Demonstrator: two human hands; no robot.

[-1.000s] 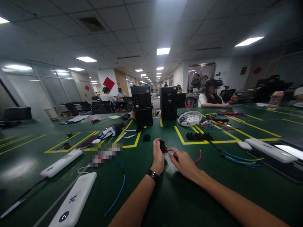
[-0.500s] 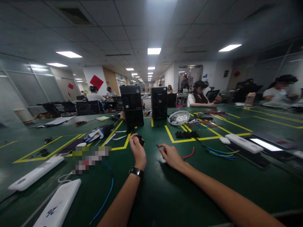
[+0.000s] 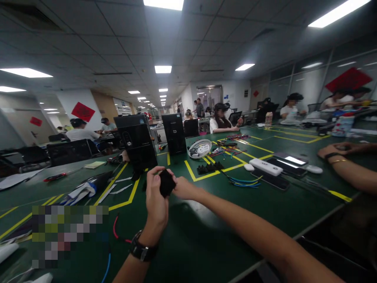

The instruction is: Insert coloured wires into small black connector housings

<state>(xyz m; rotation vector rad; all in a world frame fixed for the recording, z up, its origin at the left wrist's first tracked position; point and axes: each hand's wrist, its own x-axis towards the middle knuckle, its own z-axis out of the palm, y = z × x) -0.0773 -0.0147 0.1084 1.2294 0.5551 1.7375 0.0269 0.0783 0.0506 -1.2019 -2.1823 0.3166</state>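
Observation:
My left hand, with a dark watch on its wrist, is wrapped round a black blocky part, held up above the green table. Against the right side of that part my right hand is closed, its fingertips hidden behind the block; what they pinch I cannot make out. A red wire lies on the table left of my left wrist. Below it is a blue wire. Several black connector-like pieces sit in a row beyond my right hand, with blue and yellow-green wires beside them.
Two black computer towers stand ahead. A white basket is right of them, near a heap of coloured wires. Phones and a white power strip lie at right. Another person's hands rest at the right edge.
The view has turned right. My hands have come together at the black part, which shows more fully. A red wire now lies left of my left hand; the one by my right hand is gone from there.

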